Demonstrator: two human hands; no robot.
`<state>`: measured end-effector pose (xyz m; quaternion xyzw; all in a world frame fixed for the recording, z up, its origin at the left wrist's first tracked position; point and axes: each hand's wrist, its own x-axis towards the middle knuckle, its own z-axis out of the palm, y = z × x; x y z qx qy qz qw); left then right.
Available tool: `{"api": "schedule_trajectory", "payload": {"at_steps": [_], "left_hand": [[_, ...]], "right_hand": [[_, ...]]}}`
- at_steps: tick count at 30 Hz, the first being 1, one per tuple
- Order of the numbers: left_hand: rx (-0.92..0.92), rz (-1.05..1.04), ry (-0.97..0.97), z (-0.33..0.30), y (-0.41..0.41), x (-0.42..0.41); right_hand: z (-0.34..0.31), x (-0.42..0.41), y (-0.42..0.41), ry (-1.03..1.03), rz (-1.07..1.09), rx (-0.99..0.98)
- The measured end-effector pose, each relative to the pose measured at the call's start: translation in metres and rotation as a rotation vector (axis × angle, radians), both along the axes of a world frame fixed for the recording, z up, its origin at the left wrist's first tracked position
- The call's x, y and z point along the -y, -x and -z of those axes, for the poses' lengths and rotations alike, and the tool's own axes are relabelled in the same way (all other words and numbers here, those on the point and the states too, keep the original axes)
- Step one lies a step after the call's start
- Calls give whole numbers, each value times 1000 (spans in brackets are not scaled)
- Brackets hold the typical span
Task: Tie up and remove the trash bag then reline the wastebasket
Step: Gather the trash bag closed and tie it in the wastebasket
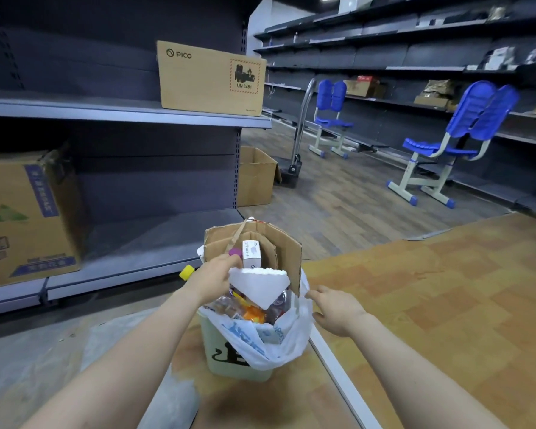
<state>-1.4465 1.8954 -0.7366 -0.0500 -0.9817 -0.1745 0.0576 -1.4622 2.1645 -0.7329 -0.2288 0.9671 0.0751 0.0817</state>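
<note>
Low in the centre of the frame, my overfilled wastebasket (226, 351) stands on the wooden floor, its white trash bag (279, 342) folded out over the rim and drooping down the near right side. My left hand (212, 278) reaches in from the lower left, fingers curled over the edge of a white foam slab (259, 284) beside the tall folded cardboard (279, 246) that juts well above the rim; I cannot tell whether it grips the foam firmly or only steadies it. My right hand (334, 308) hovers just right of the bag, fingers spread and relaxed, holding nothing, their tips near the film and maybe brushing it. I judge the bag thin, soft and slippery, apt to tear where the stiff cardboard corners press, while the load of plastic bottles (226, 305), wrappers and a small white carton (251, 253) looks bulky rather than heavy. The cardboard will likely need pushing down or lifting out before the mouth can close. The best hold, to my eye, is the loose overhang at two opposite sides of the rim, gathered upward into ears for the knot. A PICO box (211, 78) sits on the shelf (106, 111) at upper left; blue chairs (464, 131) stand at right.
</note>
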Motion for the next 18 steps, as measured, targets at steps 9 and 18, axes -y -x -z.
{"api": "schedule_trajectory", "payload": {"at_steps": [9,18], "left_hand": [[-185,351,744,23,0,-9],[-335,439,718,42,-23,-10]], "right_hand": [[13,-1,6,-35,-8,6],[26,18,-2,-23,-107,-70]]}}
